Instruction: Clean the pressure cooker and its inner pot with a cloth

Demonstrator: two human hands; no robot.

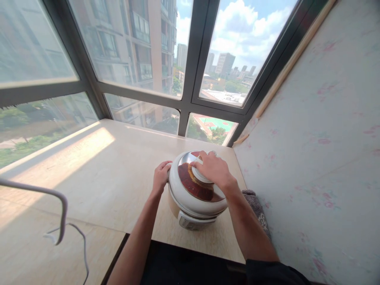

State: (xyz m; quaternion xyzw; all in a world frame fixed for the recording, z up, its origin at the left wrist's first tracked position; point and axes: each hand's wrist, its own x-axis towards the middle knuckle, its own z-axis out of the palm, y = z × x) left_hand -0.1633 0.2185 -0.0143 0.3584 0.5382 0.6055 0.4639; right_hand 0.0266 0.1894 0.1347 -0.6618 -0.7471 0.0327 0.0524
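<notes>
A white and beige electric cooking pot (173, 201) stands on the stone-look sill, its control panel (192, 224) facing me. On top lies its round lid (196, 190), white at the rim with brown-red patterned and shiny areas in the middle. My right hand (213, 169) is closed around the pale lid knob (202, 174), fingers wrapped over its far side. At the pot's left side my left hand (162, 174) grips the side handle, which is mostly hidden under the fingers. Whether the lid touches the pot all the way round, I cannot tell.
Dark-framed windows (187, 105) rise behind and to the left of the sill (130, 186). A floral-papered wall (314, 150) runs close on the right, with a grey patterned cloth (255, 204) at its foot. A grey curved bar (61, 198) and a thin cable (84, 241) are at lower left.
</notes>
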